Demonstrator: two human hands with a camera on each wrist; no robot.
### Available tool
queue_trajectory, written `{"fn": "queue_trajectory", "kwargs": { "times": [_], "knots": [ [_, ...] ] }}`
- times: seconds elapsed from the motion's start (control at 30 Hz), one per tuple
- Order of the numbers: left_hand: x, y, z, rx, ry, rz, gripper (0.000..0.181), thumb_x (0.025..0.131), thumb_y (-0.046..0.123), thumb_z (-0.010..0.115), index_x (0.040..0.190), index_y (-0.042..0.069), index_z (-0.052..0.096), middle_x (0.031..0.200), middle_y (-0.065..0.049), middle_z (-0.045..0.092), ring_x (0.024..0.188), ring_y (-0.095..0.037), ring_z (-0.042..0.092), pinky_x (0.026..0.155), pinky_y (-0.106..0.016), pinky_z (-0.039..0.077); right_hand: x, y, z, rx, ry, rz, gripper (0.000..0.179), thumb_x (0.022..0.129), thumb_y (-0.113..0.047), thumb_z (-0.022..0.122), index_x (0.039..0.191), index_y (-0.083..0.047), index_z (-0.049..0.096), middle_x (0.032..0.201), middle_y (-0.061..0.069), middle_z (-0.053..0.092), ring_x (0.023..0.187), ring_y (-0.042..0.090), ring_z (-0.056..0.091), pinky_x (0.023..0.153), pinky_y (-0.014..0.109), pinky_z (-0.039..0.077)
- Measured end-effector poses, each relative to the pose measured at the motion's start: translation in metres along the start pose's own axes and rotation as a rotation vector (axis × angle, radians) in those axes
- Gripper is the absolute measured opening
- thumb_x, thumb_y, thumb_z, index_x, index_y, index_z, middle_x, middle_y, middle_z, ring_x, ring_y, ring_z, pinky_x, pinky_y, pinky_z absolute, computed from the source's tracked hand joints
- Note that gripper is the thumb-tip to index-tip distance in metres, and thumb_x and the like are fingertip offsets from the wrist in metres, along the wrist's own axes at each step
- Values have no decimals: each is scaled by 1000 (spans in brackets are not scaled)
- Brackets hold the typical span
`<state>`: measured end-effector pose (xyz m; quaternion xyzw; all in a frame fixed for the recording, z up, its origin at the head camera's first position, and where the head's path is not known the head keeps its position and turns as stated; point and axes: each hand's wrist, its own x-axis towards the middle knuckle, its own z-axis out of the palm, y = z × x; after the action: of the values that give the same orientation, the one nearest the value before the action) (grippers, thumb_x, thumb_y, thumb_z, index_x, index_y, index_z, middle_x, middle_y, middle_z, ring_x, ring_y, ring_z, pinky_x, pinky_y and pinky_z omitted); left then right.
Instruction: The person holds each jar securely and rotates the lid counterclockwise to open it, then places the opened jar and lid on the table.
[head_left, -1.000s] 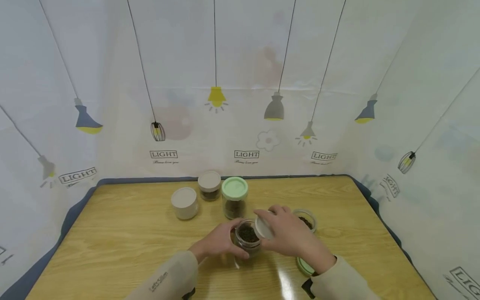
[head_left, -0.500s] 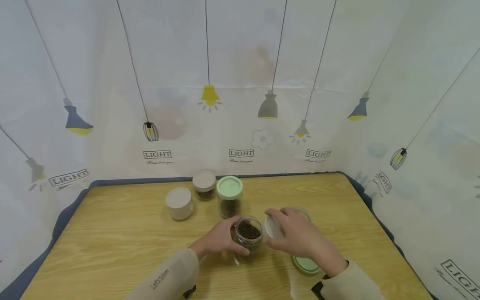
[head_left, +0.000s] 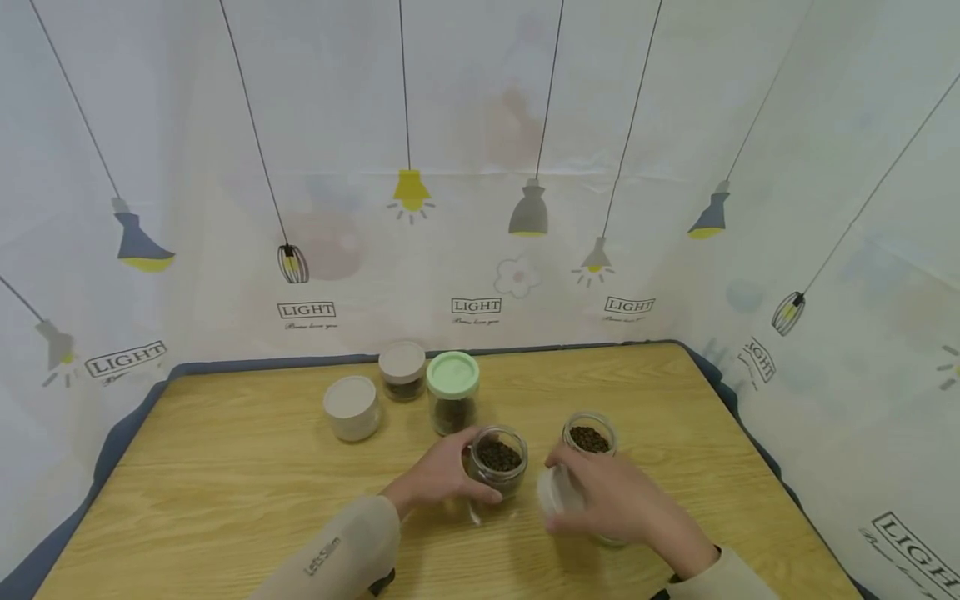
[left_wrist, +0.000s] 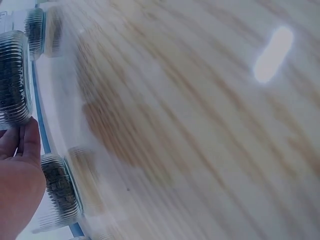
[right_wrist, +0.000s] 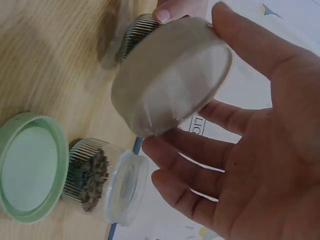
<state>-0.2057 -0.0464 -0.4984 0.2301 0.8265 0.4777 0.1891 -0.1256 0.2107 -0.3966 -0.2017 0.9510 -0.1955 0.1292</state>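
Over wood (head_left: 225, 475), spread right fingers (right_wrist: 205, 146) pinch a lid (right_wrist: 170, 75) now farther from the jar (head_left: 501, 480) left fingers (left_wrist: 31, 142) clasp

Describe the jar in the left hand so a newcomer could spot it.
On the wooden table, find the green-lidded jar. Just right and nearer the camera, the left hand grips an open glass jar of dark granules. Unlike the other open jar, further right, it has a hand around it.
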Motion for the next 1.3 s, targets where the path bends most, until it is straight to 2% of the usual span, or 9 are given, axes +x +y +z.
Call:
{"fn": "queue_trajectory", "kwargs": {
  "times": [0.13, 0.23, 0.4, 0.5, 0.6, 0.7, 0.83, 1.07, 1.3],
  "knots": [
    [2, 2, 1, 12, 10, 1, 94, 67, 39, 89, 146, 16, 43, 139, -1, 55, 127, -21, 52, 111, -46, 38, -3, 7, 5, 96, -67, -16, 75, 72, -66, 73, 128, -21, 50, 121, -1, 61, 102, 15, 60, 78, 35, 50],
    [4, 3, 2, 25, 12, 8, 94, 66, 41, 89, 145, 17, 44, 137, 0, 56, 125, -20, 53, 109, -45, 40, -4, 11, 9, 159, -129, -32, 76, 76, -62, 73, 133, -17, 48, 123, -1, 59, 108, 18, 59, 84, 35, 50],
    [10, 5, 3, 32, 7, 3, 94, 66, 44, 88, 145, 19, 44, 137, 1, 56, 125, -20, 52, 108, -44, 41, -6, 14, 14, 169, -196, -56, 82, 79, -53, 74, 142, -11, 44, 137, 5, 53, 120, 25, 56, 95, 43, 49],
    [14, 5, 4, 38, 3, -10, 97, 65, 45, 88, 146, 18, 42, 140, -2, 54, 128, -22, 51, 109, -45, 40, -5, 15, 18, 183, -228, -54, 83, 76, -45, 79, 143, -12, 43, 143, 10, 47, 117, 25, 56, 91, 41, 51],
    [19, 5, 5, 55, 4, -7, 97, 66, 46, 88, 147, 17, 42, 142, -3, 53, 129, -23, 50, 110, -45, 40, -3, 16, 23, 218, -250, -68, 84, 71, -37, 83, 141, -11, 44, 138, 9, 45, 109, 20, 55, 83, 33, 51],
    [23, 7, 6, 68, 9, 1, 93, 67, 47, 87, 144, 20, 45, 139, 0, 55, 127, -21, 52, 108, -43, 41, 0, 19, 29, 232, -247, -95, 85, 68, -32, 86, 139, -9, 45, 130, 4, 45, 105, 17, 54, 83, 29, 50],
    [27, 10, 8, 73, 20, 23, 86, 67, 45, 87, 140, 22, 49, 133, 3, 59, 122, -19, 54, 105, -41, 44, 4, 23, 39, 224, -216, -130, 84, 66, -31, 87, 137, -9, 46, 131, 3, 46, 111, 17, 53, 90, 29, 49],
    [35, 14, 12, 58, 45, 44, 81, 69, 43, 87, 139, 21, 51, 132, 4, 59, 120, -17, 55, 103, -39, 45, 10, 28, 51, 233, -194, -153, 84, 70, -40, 85, 137, -9, 46, 139, 4, 51, 126, 24, 48, 103, 43, 43],
    [39, 14, 15, 59, 48, 22, 85, 68, 42, 87, 140, 18, 49, 135, 1, 58, 123, -18, 54, 107, -40, 42, 12, 28, 63, 104, -132, -165, 86, 67, -33, 87, 139, -9, 46, 139, 3, 55, 126, 27, 47, 101, 48, 43]
  ]
}}
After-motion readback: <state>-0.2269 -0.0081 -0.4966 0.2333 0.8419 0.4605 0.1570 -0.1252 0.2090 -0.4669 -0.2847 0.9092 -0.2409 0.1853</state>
